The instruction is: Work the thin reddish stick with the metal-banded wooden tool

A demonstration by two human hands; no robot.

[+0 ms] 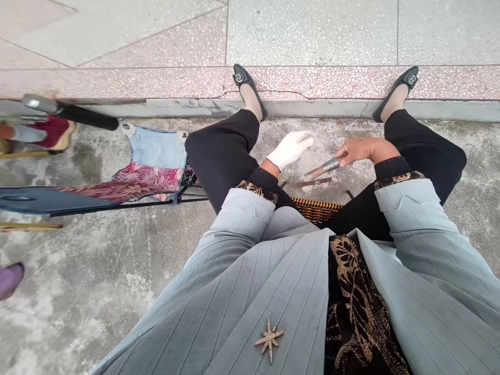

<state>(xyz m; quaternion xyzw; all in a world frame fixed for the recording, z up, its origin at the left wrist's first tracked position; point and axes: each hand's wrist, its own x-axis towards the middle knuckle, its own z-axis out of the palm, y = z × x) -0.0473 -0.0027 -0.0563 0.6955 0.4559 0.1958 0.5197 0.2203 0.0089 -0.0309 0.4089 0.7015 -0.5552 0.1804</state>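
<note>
At 12 o'clock past my lap, my right hand [365, 150] grips a slim tapered metal rod [324, 167], silver-banded mid-length, its long axis slanting, tip toward 8 o'clock; my white-gloved left hand [291, 150] lies open just beside it.

Ground is a rough grey concrete slab [97, 260], patchy, with pale dusty areas. Far edge meets a cracked cement kerb [297, 108], then a pink terrazzo step [156, 83] and paler terrazzo paving [312, 31]. Thin brown metal strip [313, 182] lies flat on the concrete, mid-frame. Just behind it sits a woven rattan basket [316, 209], mostly hidden, rim visible. Low folding chair [156, 148] with denim and floral fabric stands on the slab, left. Black-handled tool [88, 117] lies beyond it, near the kerb; exact support unclear. Two black flat shoes [244, 86] rest on the step.
</note>
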